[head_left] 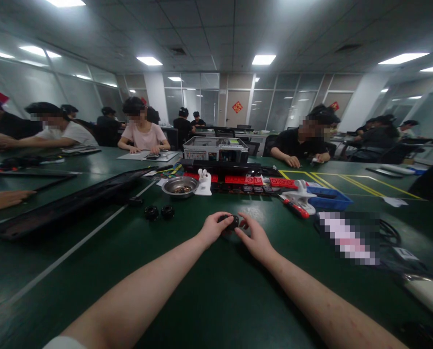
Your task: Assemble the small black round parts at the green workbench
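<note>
Both my hands meet over the green table around a small black round part. My left hand is curled round its left side. My right hand pinches its right side with thumb and fingers. Two similar black round parts lie on the table to the left of my hands. Beyond my hands stand a metal bowl with small pieces in it and a white object beside it.
A long black panel lies at the left. Red and black components, a red-handled tool, a blue tray and an open metal computer case sit ahead. Cables lie at the right. Several people sit around the tables.
</note>
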`<state>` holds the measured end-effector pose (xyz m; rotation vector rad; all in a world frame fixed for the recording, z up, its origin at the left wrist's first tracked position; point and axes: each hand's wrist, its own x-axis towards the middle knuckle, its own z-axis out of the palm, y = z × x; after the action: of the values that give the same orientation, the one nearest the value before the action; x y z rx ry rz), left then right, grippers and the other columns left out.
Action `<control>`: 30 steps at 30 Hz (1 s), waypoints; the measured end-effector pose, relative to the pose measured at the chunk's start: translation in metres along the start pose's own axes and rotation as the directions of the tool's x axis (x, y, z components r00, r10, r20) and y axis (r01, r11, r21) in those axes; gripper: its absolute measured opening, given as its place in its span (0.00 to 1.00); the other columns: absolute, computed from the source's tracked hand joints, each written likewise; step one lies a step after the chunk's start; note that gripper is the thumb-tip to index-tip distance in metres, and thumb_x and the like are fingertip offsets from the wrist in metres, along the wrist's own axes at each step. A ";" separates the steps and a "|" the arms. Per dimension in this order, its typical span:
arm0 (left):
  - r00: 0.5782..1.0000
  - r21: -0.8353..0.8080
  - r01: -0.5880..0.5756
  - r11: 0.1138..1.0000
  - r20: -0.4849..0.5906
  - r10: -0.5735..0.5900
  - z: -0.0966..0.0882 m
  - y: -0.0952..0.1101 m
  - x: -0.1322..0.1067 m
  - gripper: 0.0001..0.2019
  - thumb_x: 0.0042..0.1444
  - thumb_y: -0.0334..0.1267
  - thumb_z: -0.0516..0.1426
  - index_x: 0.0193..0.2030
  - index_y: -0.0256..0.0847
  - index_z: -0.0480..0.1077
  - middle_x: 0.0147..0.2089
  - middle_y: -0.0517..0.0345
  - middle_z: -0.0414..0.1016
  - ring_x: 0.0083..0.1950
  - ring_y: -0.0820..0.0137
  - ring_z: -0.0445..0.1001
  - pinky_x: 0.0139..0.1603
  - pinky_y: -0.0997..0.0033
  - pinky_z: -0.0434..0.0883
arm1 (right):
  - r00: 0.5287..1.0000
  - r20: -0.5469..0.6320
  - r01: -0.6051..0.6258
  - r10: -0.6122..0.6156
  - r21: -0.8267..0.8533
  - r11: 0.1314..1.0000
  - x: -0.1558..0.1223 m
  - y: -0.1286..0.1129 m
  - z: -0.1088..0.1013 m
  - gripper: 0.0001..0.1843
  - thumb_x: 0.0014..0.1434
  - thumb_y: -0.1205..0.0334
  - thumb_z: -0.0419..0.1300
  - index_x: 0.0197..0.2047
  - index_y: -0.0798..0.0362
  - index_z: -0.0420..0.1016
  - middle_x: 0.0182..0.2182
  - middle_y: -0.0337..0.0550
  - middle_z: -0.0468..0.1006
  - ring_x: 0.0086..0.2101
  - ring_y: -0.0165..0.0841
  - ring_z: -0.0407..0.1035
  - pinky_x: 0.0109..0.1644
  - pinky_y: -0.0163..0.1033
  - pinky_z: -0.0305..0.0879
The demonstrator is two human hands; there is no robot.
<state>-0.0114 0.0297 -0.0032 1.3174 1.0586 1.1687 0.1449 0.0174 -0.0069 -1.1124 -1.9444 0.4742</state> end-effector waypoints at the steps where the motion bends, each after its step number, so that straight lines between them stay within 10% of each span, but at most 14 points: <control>1: 1.000 0.046 -0.020 0.999 -0.015 0.021 0.000 0.000 -0.001 0.20 0.43 0.47 0.56 0.39 0.35 0.66 0.34 0.52 0.70 0.27 0.73 0.70 0.25 0.72 0.69 | 0.999 -0.025 -0.037 0.037 0.009 0.999 0.001 0.001 0.000 0.22 0.52 0.54 0.50 0.49 0.54 0.59 0.33 0.43 0.68 0.33 0.32 0.63 0.39 0.39 0.59; 9: 0.961 0.495 -0.261 0.829 0.050 0.273 0.000 0.009 -0.009 0.18 0.39 0.46 0.58 0.39 0.42 0.69 0.37 0.57 0.72 0.39 0.67 0.69 0.41 0.68 0.65 | 0.984 0.107 -0.137 0.145 -0.082 0.987 0.007 0.010 0.000 0.25 0.57 0.48 0.38 0.22 0.54 0.65 0.22 0.40 0.68 0.27 0.32 0.63 0.30 0.35 0.55; 24: 1.000 0.117 -0.019 0.993 0.020 0.016 0.001 -0.004 -0.001 0.18 0.44 0.46 0.55 0.39 0.36 0.66 0.33 0.54 0.70 0.26 0.73 0.70 0.26 0.72 0.69 | 0.997 0.048 0.066 -0.063 -0.066 0.996 0.000 -0.009 -0.005 0.06 0.52 0.61 0.51 0.31 0.53 0.64 0.28 0.41 0.67 0.30 0.31 0.61 0.35 0.36 0.58; 30: 0.995 0.204 -0.096 0.974 -0.014 0.101 0.000 -0.004 0.000 0.19 0.43 0.48 0.55 0.38 0.37 0.67 0.33 0.55 0.70 0.27 0.72 0.70 0.26 0.71 0.69 | 1.000 -0.027 0.004 -0.005 -0.040 0.999 0.002 -0.007 -0.005 0.10 0.55 0.56 0.47 0.30 0.53 0.63 0.26 0.40 0.67 0.29 0.31 0.62 0.33 0.35 0.57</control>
<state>-0.0109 0.0301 -0.0074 1.5329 1.1653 1.1760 0.1447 0.0148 0.0010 -1.1336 -1.9400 0.4173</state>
